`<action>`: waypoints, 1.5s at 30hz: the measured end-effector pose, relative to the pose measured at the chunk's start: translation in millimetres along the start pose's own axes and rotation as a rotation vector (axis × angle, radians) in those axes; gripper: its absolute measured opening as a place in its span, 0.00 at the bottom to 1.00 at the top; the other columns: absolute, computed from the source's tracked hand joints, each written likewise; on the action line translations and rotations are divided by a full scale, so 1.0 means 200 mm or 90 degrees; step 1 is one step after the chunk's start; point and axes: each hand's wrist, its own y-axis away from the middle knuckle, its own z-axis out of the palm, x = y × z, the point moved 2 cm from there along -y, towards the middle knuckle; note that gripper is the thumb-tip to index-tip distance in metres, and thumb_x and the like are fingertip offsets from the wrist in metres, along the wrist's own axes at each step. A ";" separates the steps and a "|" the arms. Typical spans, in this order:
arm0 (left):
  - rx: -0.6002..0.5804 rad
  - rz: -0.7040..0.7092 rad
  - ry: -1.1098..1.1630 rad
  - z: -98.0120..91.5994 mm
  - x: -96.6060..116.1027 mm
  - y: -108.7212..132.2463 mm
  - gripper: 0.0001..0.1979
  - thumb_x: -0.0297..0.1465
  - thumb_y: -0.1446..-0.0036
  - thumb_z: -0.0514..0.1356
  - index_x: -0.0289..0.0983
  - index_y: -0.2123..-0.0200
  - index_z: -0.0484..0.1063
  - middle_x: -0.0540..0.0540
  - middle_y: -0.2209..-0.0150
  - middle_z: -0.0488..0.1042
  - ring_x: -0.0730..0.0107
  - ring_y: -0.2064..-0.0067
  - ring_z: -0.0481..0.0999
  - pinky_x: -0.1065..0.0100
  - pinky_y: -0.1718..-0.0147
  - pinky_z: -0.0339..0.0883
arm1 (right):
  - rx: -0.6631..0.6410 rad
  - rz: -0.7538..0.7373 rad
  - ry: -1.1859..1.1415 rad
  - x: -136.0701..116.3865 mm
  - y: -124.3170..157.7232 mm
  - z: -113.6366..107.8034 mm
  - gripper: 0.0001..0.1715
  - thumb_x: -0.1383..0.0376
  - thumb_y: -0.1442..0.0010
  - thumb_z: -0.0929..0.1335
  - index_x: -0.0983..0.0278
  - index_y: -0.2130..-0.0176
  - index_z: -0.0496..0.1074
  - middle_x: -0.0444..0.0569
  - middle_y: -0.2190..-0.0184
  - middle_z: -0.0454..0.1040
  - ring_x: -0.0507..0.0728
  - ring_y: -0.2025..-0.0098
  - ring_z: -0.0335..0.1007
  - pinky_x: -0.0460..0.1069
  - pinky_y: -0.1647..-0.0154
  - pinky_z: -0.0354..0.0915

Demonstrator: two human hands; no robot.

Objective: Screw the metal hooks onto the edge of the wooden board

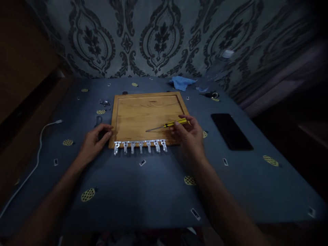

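A framed wooden board (pixel 148 112) lies flat on the table, with a hook rail (pixel 140 142) of several silver metal hooks along its near edge. My right hand (pixel 191 136) grips the yellow-and-black handle of a screwdriver (pixel 167 124) over the board's right part. The screwdriver's shaft points left, above the wood; whether its tip touches cannot be told. At the board's left edge, my left hand (pixel 93 141) is closed, thumb and fingers bent against the frame near its lower left corner.
A black phone (pixel 232 131) lies at the right. Behind the board are a blue cloth (pixel 182 83), a clear bottle (pixel 217 66) and keys (pixel 212 95). Small metal pieces (pixel 104 102) sit left of the board. A white cable (pixel 39 148) runs along the blue tablecloth's left side.
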 end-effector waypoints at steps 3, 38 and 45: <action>0.010 0.001 0.011 0.00 0.00 0.00 0.20 0.48 0.39 0.60 0.39 0.55 0.76 0.44 0.58 0.83 0.55 0.55 0.82 0.59 0.54 0.74 | -0.043 0.035 -0.037 0.05 0.00 0.02 0.24 0.56 0.48 0.78 0.57 0.53 0.74 0.42 0.68 0.80 0.55 0.64 0.82 0.53 0.55 0.79; 0.194 -0.080 -0.106 -0.17 -0.21 -0.15 0.08 0.35 0.52 0.67 0.40 0.67 0.74 0.46 0.67 0.78 0.59 0.62 0.75 0.63 0.59 0.67 | -0.148 -0.051 0.064 -0.12 0.04 0.03 0.18 0.51 0.45 0.77 0.61 0.61 0.82 0.50 0.69 0.83 0.58 0.67 0.80 0.51 0.68 0.75; 0.193 -0.119 0.006 -0.21 -0.17 -0.14 0.14 0.44 0.50 0.65 0.39 0.68 0.73 0.49 0.73 0.75 0.65 0.68 0.73 0.67 0.66 0.65 | -0.189 -0.084 0.102 -0.14 0.08 0.06 0.17 0.51 0.43 0.75 0.61 0.62 0.81 0.50 0.68 0.83 0.58 0.69 0.79 0.50 0.72 0.74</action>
